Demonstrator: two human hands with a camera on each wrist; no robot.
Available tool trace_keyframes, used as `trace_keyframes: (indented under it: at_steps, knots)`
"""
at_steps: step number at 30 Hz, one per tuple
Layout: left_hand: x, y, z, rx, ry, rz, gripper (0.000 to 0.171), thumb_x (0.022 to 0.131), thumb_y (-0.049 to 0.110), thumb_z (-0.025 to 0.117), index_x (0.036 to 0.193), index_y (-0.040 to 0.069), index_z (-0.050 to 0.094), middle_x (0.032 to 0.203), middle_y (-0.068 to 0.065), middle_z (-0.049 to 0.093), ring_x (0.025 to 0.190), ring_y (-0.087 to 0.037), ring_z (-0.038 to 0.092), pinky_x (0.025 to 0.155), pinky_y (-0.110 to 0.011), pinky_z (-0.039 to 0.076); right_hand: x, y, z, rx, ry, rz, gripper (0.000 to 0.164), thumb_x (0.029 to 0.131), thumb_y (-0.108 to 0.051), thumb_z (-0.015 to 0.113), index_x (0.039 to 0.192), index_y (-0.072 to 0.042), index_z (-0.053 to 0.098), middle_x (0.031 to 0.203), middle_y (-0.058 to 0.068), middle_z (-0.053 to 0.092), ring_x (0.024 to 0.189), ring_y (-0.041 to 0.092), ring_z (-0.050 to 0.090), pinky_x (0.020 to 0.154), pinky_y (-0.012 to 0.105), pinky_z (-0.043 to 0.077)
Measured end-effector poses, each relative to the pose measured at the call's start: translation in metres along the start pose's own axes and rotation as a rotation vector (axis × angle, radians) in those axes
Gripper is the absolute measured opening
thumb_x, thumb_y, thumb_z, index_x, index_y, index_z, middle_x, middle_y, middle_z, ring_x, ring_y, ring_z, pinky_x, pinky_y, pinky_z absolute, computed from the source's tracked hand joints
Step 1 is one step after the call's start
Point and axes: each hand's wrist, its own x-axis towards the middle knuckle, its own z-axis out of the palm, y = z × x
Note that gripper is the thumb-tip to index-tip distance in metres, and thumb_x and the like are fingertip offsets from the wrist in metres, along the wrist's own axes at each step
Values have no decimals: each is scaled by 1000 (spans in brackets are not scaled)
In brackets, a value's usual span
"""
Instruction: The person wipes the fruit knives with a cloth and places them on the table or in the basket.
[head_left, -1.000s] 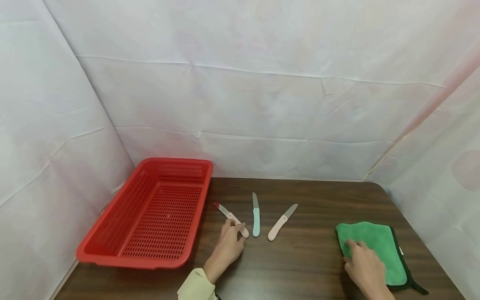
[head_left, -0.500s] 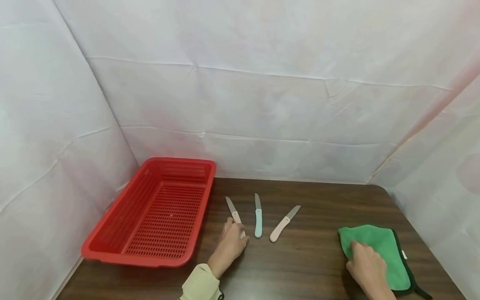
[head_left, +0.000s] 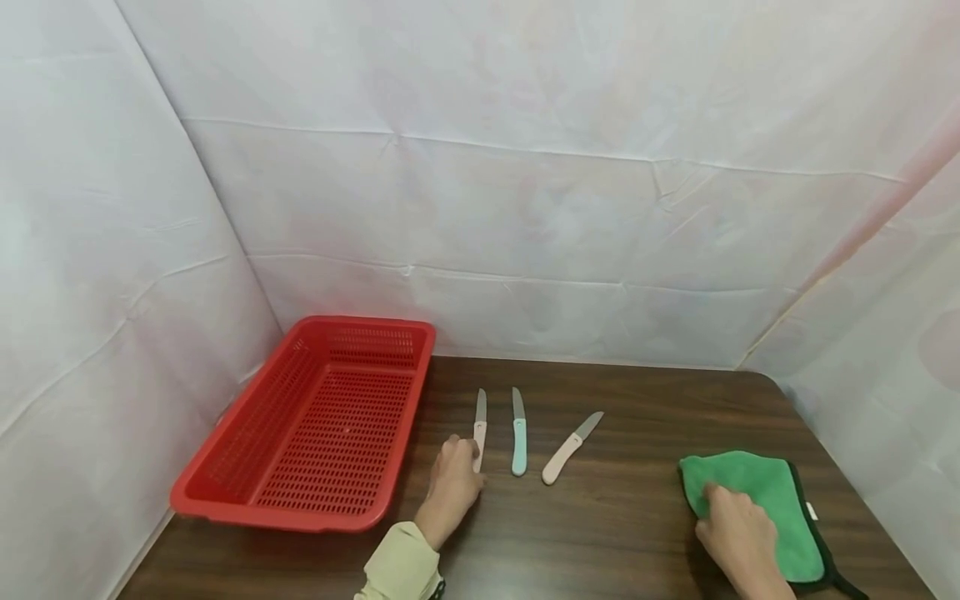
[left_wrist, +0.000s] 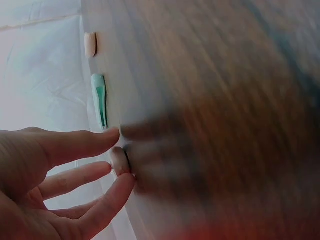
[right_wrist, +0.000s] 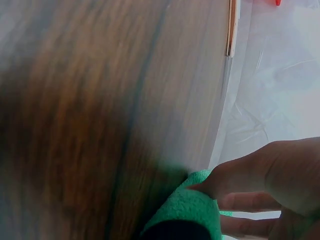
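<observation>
My left hand (head_left: pixel 452 483) is at a pale pink-handled knife (head_left: pixel 481 408) lying on the table, blade pointing to the back. In the left wrist view, fingertips touch that knife's handle (left_wrist: pixel 120 161), while the thumb stands slightly apart from it. To its right lie a light blue-handled knife (head_left: pixel 519 433) and another pink-handled knife (head_left: pixel 572 448), the latter slanted. My right hand (head_left: pixel 738 533) grips a green cloth (head_left: pixel 798 542) with a dark border at the right. In the right wrist view, the cloth bunches up between thumb and fingers.
A red perforated plastic basket (head_left: pixel 303 527) stands on the left of the brown wooden table (head_left: pixel 615 517). White sheeting (head_left: pixel 480 208) hangs behind the table and on both sides.
The leftmost knife has turned from a leftward slant to nearly straight, its blade swinging right. My left fingers stayed by its handle. My right fingers have curled more into the green cloth.
</observation>
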Motion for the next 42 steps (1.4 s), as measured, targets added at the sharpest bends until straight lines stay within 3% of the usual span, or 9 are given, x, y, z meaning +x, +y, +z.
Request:
trace_keyframes:
  at_steps: [7, 11, 14, 20, 23, 27, 33, 37, 42]
  knots:
    - [5, -4, 0, -22, 36, -4, 29, 56, 8, 80, 74, 2, 59, 65, -3, 45, 59, -16, 46, 46, -27, 41, 1, 1, 2, -14, 41, 4, 38, 68, -25, 74, 97, -3, 60, 78, 14, 62, 53, 24, 53, 39, 38, 41]
    - [9, -7, 1, -29, 51, 6, 30, 56, 7, 80, 76, 1, 58, 65, -3, 47, 59, -16, 47, 47, -27, 41, 1, 1, 2, 0, 45, 11, 27, 73, -9, 64, 99, -2, 60, 78, 17, 61, 52, 23, 51, 37, 36, 38]
    - [10, -9, -2, -35, 60, 3, 26, 57, 2, 75, 77, 2, 59, 67, -5, 53, 60, -17, 50, 47, -28, 43, 0, 1, 2, 18, 50, 1, 30, 71, 0, 55, 100, -1, 61, 76, 16, 61, 49, 19, 46, 36, 32, 34]
    - [7, -12, -4, -74, 66, -39, 21, 58, -3, 67, 78, 1, 62, 69, -7, 59, 58, -15, 50, 47, -27, 44, -6, 2, 3, 44, 60, -31, 31, 68, 1, 54, 97, -2, 64, 60, 4, 57, 44, 16, 38, 35, 28, 28]
    - [4, -14, -2, -86, 91, -53, 20, 58, -2, 66, 78, 3, 65, 71, -7, 61, 59, -14, 52, 48, -26, 44, -10, 4, 2, 52, 49, -33, 31, 68, -1, 55, 98, -2, 64, 60, 4, 57, 43, 15, 38, 35, 28, 28]
    - [2, -13, -3, -125, 170, -56, 18, 59, 0, 68, 76, 5, 68, 72, -8, 64, 61, -15, 56, 50, -27, 47, -14, 4, -1, 64, 31, -22, 29, 70, -5, 60, 99, -2, 63, 69, 7, 62, 45, 15, 42, 37, 29, 31]
    - [3, -12, -7, -213, 290, -72, 15, 61, 1, 70, 76, 6, 70, 70, -6, 65, 58, -13, 56, 47, -24, 48, -20, 1, -5, 80, 29, -19, 28, 72, -10, 64, 99, -4, 64, 69, 7, 62, 43, 14, 42, 36, 28, 32]
    - [3, -13, -7, -293, 403, -36, 17, 60, -1, 71, 76, 5, 70, 71, -5, 65, 60, -13, 58, 49, -22, 49, -23, 0, -8, 93, 65, -35, 29, 70, -10, 66, 98, -2, 63, 78, 13, 64, 46, 13, 45, 37, 28, 35]
    - [3, -14, -7, -405, 534, 9, 19, 59, 0, 74, 76, 5, 69, 73, -3, 65, 61, -12, 59, 51, -23, 51, -25, -2, -10, 128, 70, -29, 33, 72, -11, 66, 102, 2, 61, 72, 11, 63, 46, 13, 44, 38, 27, 35]
